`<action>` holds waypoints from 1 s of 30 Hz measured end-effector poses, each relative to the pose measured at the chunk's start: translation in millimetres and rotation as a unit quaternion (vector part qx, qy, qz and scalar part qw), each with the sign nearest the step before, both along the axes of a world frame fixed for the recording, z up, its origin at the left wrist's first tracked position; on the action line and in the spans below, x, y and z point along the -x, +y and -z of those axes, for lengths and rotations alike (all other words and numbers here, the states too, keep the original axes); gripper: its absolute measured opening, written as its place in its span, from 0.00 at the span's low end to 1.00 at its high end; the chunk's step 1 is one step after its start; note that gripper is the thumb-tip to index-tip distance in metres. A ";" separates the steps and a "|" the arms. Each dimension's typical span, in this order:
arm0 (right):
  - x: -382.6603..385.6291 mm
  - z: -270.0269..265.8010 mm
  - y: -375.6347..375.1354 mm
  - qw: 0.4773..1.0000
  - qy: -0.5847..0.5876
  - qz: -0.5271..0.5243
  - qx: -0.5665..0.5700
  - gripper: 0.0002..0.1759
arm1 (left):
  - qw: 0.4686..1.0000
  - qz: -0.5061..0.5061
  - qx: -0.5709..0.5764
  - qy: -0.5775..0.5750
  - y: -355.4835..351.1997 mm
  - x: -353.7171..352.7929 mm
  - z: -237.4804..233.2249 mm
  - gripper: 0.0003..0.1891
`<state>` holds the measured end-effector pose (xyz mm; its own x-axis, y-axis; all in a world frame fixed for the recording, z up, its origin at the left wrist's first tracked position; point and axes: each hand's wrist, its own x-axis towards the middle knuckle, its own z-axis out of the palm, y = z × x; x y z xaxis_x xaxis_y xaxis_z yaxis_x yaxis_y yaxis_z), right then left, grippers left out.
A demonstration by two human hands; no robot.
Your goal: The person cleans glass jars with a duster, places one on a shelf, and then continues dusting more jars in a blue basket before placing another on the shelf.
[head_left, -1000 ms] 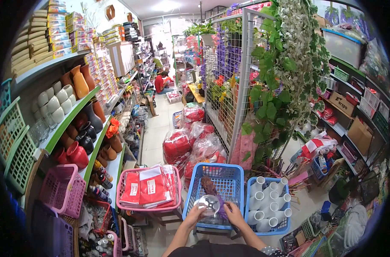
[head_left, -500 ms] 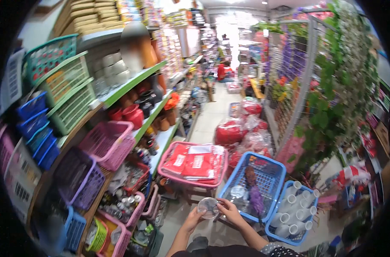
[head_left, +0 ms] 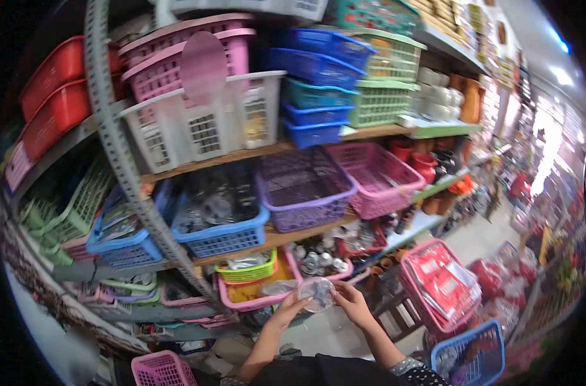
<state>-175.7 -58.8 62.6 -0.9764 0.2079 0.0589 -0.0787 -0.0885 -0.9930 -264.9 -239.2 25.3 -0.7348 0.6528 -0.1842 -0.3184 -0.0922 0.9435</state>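
Note:
Both my hands hold a small clear round plastic item [head_left: 316,293] in front of me. My left hand [head_left: 285,311] cups its left edge from below, and my right hand [head_left: 352,302] grips its right edge with the fingers curled over it. The item is held just in front of a low pink basket [head_left: 241,302] holding a lime green basket [head_left: 248,272] on the lower shelf. What the clear item is exactly I cannot tell.
Metal shelving [head_left: 122,167] in front carries stacked plastic baskets: white [head_left: 203,125], blue [head_left: 219,235], purple [head_left: 302,190], pink [head_left: 376,177]. A pink basket of red packets [head_left: 437,289] and a blue basket [head_left: 470,357] stand at the right. The aisle runs away at far right.
My view has swung left from the aisle to the basket shelves. Both hands have kept hold of the clear round item, carrying it away from the blue floor basket.

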 end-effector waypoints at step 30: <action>309.0 -91.2 -141.3 0.892 0.289 -0.100 -0.332 0.22 | 0.616 -0.307 0.369 0.625 -149.5 199.8 -152.6 0.14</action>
<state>-484.7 -200.2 153.8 -0.7567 -0.2357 0.6098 -0.6433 0.4343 -0.6305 -464.8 -388.7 178.0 -0.6704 0.2595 0.6951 0.5799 0.7677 0.2728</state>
